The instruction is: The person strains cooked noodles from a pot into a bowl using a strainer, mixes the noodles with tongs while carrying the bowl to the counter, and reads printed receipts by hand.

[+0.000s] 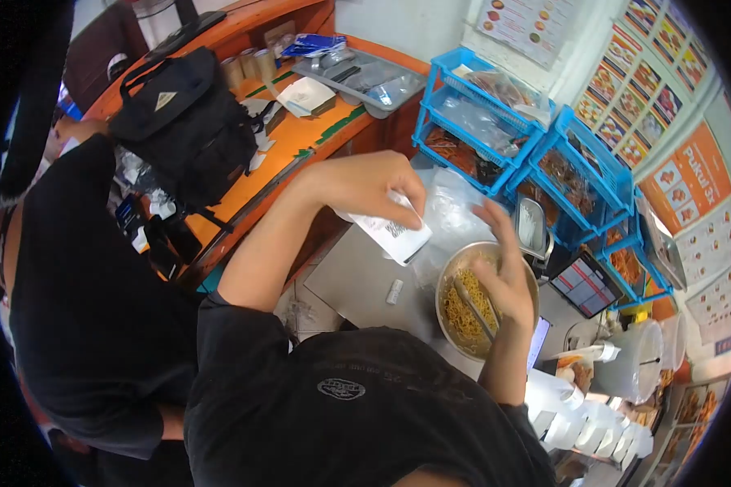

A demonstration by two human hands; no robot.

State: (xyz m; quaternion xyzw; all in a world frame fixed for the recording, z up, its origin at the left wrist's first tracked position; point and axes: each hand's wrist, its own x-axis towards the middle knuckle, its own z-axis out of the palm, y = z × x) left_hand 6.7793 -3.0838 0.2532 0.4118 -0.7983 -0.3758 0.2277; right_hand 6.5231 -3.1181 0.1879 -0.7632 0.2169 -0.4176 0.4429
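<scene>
My left hand [374,188] is closed in a pinch on a white paper slip [394,235] with a printed square code, held out over the metal counter. My right hand [505,280] is open, fingers spread and curved, above the right side of a round metal bowl [443,304]. Yellow noodles [463,321] lie in the bowl, and metal tongs [473,307] rest across them, partly behind my right hand. Beyond the bowl, close to both hands, is a clear plastic bag [455,207]. A small white roll-shaped item [395,292] lies on the counter [349,272].
Blue tiered baskets [483,122] with packaged food stand at the back. A tablet [586,284] and a metal container [531,227] are on the right. To the left, a black backpack [187,122] sits on an orange counter [300,134], beside another person in black [97,300].
</scene>
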